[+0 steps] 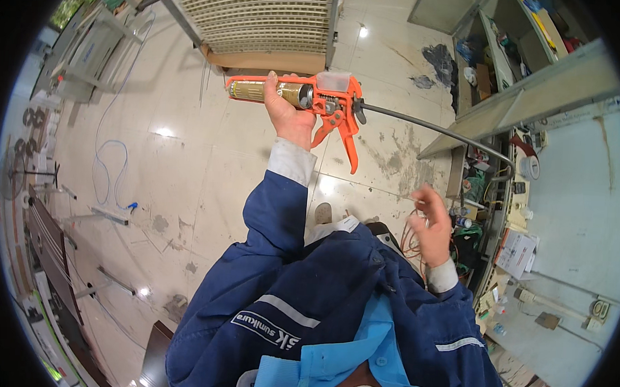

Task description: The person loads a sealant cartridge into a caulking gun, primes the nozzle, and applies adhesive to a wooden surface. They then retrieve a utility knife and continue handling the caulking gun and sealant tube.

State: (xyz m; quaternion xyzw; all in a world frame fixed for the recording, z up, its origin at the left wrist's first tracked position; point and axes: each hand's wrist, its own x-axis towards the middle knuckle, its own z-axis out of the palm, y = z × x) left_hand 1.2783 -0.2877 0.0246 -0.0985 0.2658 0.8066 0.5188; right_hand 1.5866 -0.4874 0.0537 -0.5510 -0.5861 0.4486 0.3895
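Observation:
My left hand (290, 116) is raised in front of me, closed around the barrel of an orange caulking gun (355, 93). A gold cartridge (249, 90) lies in the gun's cradle, its left end showing past my fingers. The gun is held sideways, its trigger and handle hanging down to the right of my hand. From its back a long dark plunger rod (428, 122) sticks far out to the right and ends in a hook. My right hand (432, 228) is lower right, off the gun, with bent fingers apart and nothing seen in it; it is slightly blurred.
A slatted rack (261, 21) stands ahead. On the right are a cluttered shelf (496, 57) and a workbench (576, 203) bearing a tape roll (529, 167) and a box (516, 253). A blue hose (98, 152) trails over the tiled floor, left. Black plastic sheeting (441, 65) lies near the shelf.

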